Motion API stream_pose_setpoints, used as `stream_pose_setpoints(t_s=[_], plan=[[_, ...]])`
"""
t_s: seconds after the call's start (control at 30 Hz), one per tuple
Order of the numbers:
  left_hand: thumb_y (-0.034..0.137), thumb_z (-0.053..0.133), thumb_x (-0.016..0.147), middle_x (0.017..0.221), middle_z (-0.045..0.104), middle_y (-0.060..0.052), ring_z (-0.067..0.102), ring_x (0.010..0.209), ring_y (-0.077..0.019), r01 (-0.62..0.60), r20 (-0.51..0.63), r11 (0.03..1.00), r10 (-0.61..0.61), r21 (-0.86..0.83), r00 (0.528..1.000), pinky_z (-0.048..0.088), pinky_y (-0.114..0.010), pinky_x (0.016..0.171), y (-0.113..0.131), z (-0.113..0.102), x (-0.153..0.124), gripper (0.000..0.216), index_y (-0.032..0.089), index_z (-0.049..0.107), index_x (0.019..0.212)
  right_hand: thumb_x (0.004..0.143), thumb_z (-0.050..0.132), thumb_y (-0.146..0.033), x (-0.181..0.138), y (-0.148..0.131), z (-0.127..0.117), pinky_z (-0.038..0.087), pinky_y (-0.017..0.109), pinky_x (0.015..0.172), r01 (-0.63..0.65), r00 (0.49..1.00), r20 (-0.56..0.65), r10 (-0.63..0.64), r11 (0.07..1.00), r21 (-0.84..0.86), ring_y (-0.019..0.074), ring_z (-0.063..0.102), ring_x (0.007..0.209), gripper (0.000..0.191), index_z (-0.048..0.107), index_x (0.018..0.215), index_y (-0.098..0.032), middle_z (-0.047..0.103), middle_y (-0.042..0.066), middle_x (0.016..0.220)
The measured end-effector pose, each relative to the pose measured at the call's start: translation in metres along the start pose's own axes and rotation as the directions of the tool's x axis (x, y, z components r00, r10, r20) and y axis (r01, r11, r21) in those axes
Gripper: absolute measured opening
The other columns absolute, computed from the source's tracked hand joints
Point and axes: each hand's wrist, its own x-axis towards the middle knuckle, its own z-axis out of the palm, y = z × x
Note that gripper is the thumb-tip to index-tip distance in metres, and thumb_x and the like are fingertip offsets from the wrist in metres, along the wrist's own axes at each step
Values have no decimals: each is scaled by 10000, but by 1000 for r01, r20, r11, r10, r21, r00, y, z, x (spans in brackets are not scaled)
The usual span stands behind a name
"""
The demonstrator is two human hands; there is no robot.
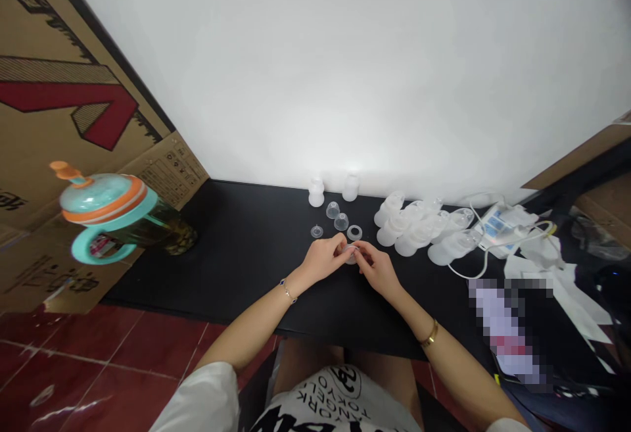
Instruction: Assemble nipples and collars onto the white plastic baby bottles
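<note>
My left hand (321,260) and my right hand (378,270) meet over the table, fingertips pinched on a small translucent bottle part (351,256). Fingers cover much of it, so its exact shape is hard to see. Just beyond lies a white bottle collar ring (355,232). Two clear dome caps (332,209) sit a little farther back, one behind the other. To the left of them a bottle nipple (317,231) rests on its flat base. Two small white bottles (316,192) stand by the wall, apart from each other.
Several assembled baby bottles (414,229) cluster to the right. Beyond them are a white cable (486,267), a boxed device (497,228) and papers (537,267). A pixelated phone-like object (507,333) lies front right. A large teal-lidded cup (108,205) stands left, beside cardboard (59,123).
</note>
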Motion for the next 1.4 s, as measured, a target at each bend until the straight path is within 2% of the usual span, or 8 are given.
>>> stream_pose_setpoints(t_s=[1.07,1.4], plan=[[415,538,968,649,592,40,577,581,-130,2,13,1000,-2,27,1000,334,-231,579,1,-1,0,247,211,543,829,979,506,-426,0,4,1,495,236,499,11,1000,-2,-11,1000,-5,154,622,560,312,663,1119,-196,690,33,757],[442,525,979,662,613,35,598,595,-137,1,28,999,-2,45,1000,341,-232,573,1,0,0,268,211,563,850,971,518,-435,0,2,0,501,244,531,-34,999,-1,34,999,35,154,609,581,309,662,1110,-199,670,20,749]])
